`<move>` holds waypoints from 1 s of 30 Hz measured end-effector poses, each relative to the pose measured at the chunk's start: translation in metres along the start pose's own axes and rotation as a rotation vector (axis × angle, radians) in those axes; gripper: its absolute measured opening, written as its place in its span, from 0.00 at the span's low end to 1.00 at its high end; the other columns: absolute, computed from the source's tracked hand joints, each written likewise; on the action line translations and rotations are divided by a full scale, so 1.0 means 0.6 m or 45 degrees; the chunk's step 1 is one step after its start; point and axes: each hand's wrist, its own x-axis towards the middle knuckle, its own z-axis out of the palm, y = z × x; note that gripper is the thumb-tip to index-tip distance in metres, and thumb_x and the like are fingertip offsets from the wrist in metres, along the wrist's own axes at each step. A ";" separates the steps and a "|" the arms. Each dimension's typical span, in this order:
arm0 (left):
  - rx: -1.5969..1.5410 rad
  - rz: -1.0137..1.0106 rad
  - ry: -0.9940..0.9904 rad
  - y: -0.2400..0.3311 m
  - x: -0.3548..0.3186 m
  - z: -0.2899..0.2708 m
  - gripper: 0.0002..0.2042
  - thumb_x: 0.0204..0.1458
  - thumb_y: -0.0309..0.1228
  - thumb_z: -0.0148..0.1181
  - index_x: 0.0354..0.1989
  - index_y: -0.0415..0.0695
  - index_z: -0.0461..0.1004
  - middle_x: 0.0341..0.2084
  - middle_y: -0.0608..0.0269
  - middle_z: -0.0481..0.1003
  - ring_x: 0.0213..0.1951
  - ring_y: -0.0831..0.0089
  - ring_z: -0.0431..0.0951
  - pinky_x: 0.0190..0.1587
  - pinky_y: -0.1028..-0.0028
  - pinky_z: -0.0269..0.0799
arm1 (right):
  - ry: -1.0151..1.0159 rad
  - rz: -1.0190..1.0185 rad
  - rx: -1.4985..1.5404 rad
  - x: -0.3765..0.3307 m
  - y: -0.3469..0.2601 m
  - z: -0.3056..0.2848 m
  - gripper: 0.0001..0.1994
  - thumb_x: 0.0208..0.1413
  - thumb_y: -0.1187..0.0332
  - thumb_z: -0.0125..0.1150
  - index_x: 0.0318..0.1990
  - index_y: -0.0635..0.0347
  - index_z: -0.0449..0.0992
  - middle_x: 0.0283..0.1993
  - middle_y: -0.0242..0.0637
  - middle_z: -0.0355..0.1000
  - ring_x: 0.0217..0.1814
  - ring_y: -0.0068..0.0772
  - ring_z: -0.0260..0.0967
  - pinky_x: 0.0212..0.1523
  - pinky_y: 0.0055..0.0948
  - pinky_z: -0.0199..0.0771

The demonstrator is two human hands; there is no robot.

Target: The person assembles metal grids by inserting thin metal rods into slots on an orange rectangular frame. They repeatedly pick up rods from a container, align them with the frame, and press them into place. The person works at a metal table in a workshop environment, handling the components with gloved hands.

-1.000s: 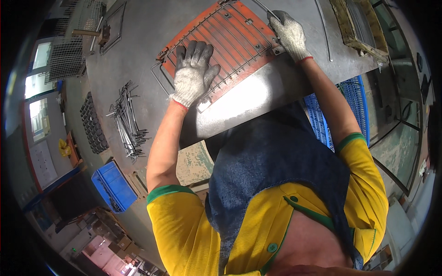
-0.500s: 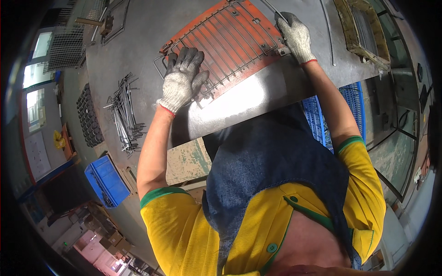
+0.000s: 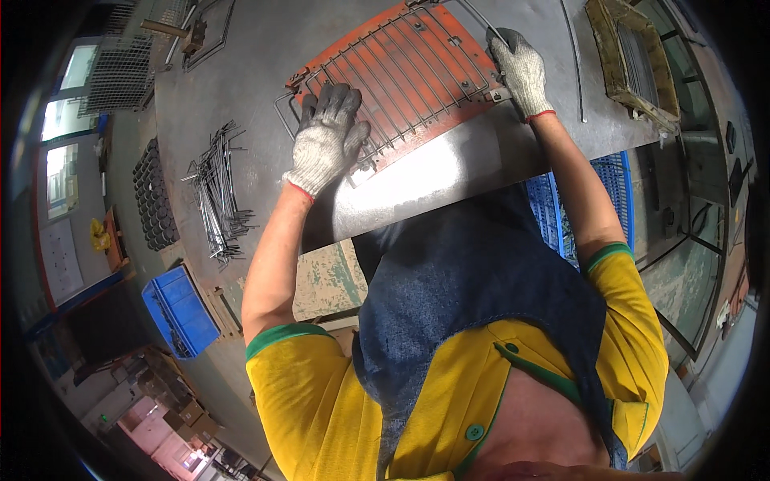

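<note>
My left hand (image 3: 327, 136), in a grey-white knit glove with dark-coated fingers, lies open on the left end of a wire rack (image 3: 395, 76). Its fingers stretch over the bars, and the thumb stands apart. Beneath the rack, with many parallel bars inside a wire frame, is an orange-red plate (image 3: 425, 114) fitted with small metal blocks and bolts. At the plate's right edge my gloved right hand (image 3: 520, 70) is closed around the lower end of a thin metal rod (image 3: 475, 14). That rod slants up and left to the plate's far edge; the fingertips are partly hidden.
The plate rests on a grey metal table (image 3: 265, 104). A pile of bent wires (image 3: 215, 192) lies left, a hammer (image 3: 188, 42) far left. To the right are a long rod (image 3: 574, 60) and a worn box (image 3: 613, 56) holding wires. Blue crates (image 3: 180, 313) stand below table height.
The rod in my right hand has tilted further left at its upper end. My left hand stays on the rack. The whole view has shifted slightly.
</note>
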 end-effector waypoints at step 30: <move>0.138 -0.093 0.127 -0.010 0.092 -0.010 0.24 0.60 0.45 0.52 0.60 0.44 0.71 0.57 0.52 0.72 0.64 0.53 0.65 0.68 0.49 0.49 | -0.030 0.118 0.065 -0.006 -0.032 -0.008 0.19 0.62 0.54 0.55 0.54 0.57 0.76 0.34 0.39 0.78 0.31 0.31 0.75 0.32 0.32 0.75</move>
